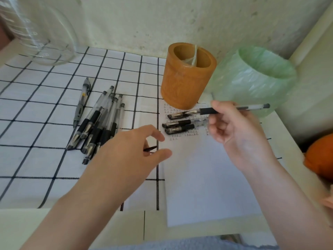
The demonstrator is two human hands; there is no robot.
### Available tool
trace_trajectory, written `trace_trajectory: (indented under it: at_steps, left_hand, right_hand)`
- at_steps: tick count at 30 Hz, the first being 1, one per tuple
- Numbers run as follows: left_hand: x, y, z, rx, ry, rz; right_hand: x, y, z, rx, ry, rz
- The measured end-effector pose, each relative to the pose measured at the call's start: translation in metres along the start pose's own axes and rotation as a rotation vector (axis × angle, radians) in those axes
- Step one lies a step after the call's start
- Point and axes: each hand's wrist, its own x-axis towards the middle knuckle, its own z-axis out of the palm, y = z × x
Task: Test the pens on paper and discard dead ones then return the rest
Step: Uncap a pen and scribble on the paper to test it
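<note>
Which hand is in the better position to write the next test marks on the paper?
The right hand: it grips a pen whose tip is above the paper, near the written marks. The left hand has no pen and hovers over the paper's left edge.

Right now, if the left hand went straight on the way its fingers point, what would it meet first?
Probably the three pens on the paper, just beyond the left hand. A small black bit under its fingers may come sooner; depth is unclear.
</note>
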Motion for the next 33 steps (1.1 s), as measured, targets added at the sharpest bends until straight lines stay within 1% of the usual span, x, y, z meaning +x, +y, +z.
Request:
trace_trajectory:
  at_steps: [1, 4, 6, 10, 14, 18, 21, 26, 33]
  left_hand:
    - [0.001, -0.002, 0.001, 0.046, -0.026, 0.006]
    - [-0.001, -0.001, 0.005, 0.115, -0.108, 0.033]
    - [-0.002, 0.001, 0.007, 0.145, -0.147, 0.055]
    - [-0.001, 0.001, 0.012, 0.283, -0.205, 0.124]
    - [0.002, -0.002, 0.016, 0.369, -0.211, 0.137]
    - [0.004, -0.004, 0.018, 0.379, -0.218, 0.134]
    - [0.003, -0.005, 0.019, 0.374, -0.214, 0.129]
    - [0.004, -0.004, 0.019, 0.38, -0.218, 0.119]
    - [0.003, -0.003, 0.018, 0.386, -0.223, 0.108]
  right_hand:
    - [0.001, 0.002, -0.002, -0.028, 0.003, -0.009]
    - [0.001, 0.01, 0.0, -0.078, -0.069, 0.03]
    - [0.001, 0.017, 0.004, -0.138, -0.056, 0.039]
    - [0.006, 0.033, 0.009, -0.269, 0.066, -0.067]
    - [0.007, 0.044, 0.016, -0.31, 0.1, -0.177]
    - [0.012, 0.054, 0.017, -0.304, 0.153, -0.251]
    - [0.015, 0.06, 0.016, -0.376, 0.195, -0.295]
    - [0.015, 0.063, 0.015, -0.426, 0.193, -0.317]
    - [0.016, 0.065, 0.015, -0.421, 0.177, -0.336]
